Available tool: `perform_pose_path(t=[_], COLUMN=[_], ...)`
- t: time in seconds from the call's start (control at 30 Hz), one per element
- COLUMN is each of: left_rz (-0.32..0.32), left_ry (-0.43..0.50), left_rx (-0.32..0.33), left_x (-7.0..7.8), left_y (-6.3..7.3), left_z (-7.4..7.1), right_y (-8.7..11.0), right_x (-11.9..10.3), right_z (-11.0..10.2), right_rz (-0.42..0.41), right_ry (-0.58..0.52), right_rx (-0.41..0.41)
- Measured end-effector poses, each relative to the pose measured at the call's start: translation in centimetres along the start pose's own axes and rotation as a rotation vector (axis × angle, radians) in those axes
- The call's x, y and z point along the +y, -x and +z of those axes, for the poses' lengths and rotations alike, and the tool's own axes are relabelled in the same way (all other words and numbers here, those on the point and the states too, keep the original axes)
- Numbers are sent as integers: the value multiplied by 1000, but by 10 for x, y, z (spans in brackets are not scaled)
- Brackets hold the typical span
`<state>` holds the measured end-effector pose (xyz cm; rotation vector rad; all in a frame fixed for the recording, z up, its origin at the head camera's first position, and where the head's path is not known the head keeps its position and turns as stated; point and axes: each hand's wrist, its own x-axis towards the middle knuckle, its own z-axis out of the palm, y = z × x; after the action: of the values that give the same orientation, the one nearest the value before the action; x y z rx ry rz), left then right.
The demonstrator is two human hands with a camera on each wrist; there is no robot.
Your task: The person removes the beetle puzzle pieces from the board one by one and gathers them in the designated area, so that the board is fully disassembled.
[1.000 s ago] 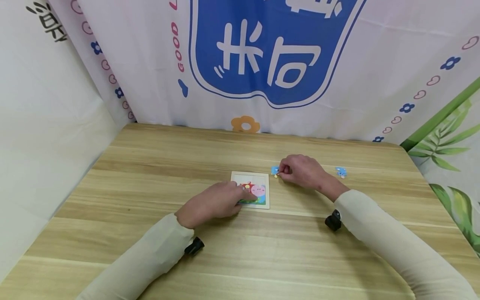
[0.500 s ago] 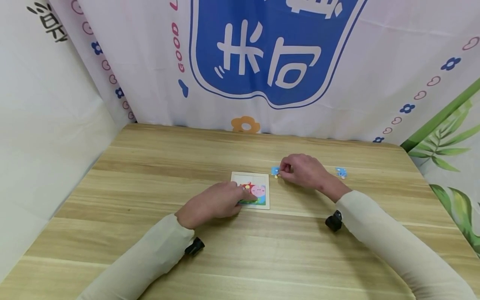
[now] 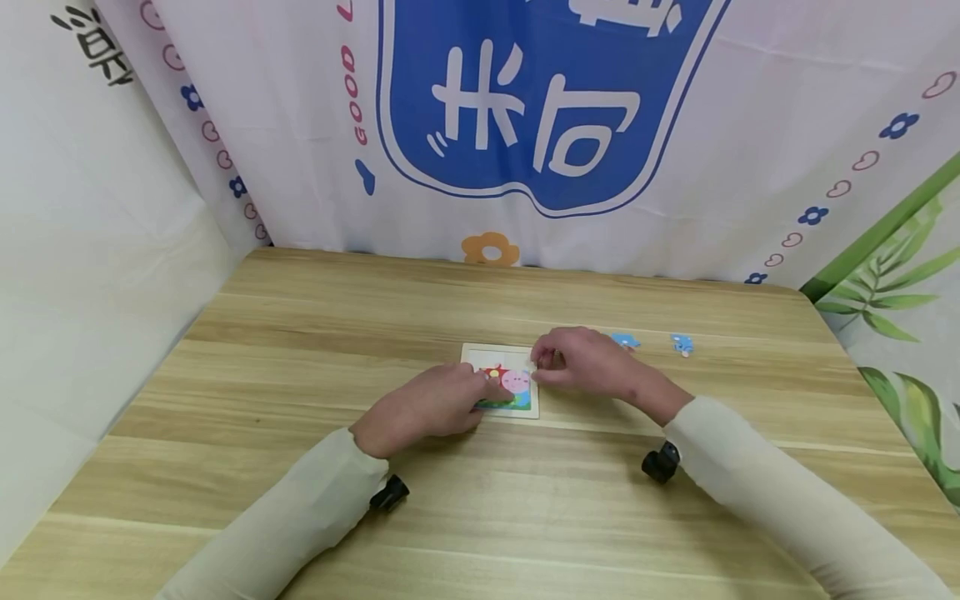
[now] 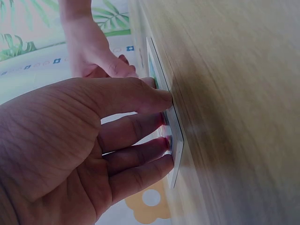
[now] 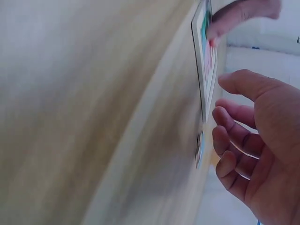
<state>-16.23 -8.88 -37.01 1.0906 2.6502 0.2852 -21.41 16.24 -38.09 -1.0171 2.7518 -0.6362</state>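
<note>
A small square jigsaw puzzle point(image 3: 516, 381) with a pink pig in red lies in a pale wooden frame point(image 3: 535, 412); its upper part shows bare white. My left hand point(image 3: 427, 400) rests fingertips on the puzzle's left part, index finger stretched over the picture, thumb at the near rim point(image 4: 176, 126). Above the frame's right rim is my right hand point(image 5: 262, 140), fingers loosely curled, thumb and index apart with nothing visible between them. A blue puzzle piece point(image 3: 625, 341) lies just past its knuckles. Beyond the frame's corner in the right wrist view sits a blue piece point(image 5: 200, 150).
Another blue puzzle piece point(image 3: 682, 344) lies farther right on the wooden table point(image 3: 300, 325). A printed curtain point(image 3: 315, 167) hangs along the table's back edge. Dark wrist cameras are strapped under both light sleeves point(image 3: 300, 508).
My right hand has moved left and slightly nearer, from a blue piece to the frame's right rim. A blue piece now shows behind the knuckles. My left hand stays put.
</note>
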Motion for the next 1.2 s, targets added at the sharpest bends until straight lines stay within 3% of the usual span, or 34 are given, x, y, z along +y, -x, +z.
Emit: perform_pose_path(t=[0.47, 0.83, 1.2], left_rz=[22, 41, 15], left_ry=[13, 7, 1], left_rx=[23, 43, 28], left_x=[-1, -1, -1], left_y=[0, 1, 0], left_z=[2, 3, 1], right_y=[6, 1, 1], right_x=[-14, -14, -15], right_z=[14, 14, 14], right_rz=[-17, 24, -20], right_ry=[76, 20, -1], right_rx=[-22, -64, 9])
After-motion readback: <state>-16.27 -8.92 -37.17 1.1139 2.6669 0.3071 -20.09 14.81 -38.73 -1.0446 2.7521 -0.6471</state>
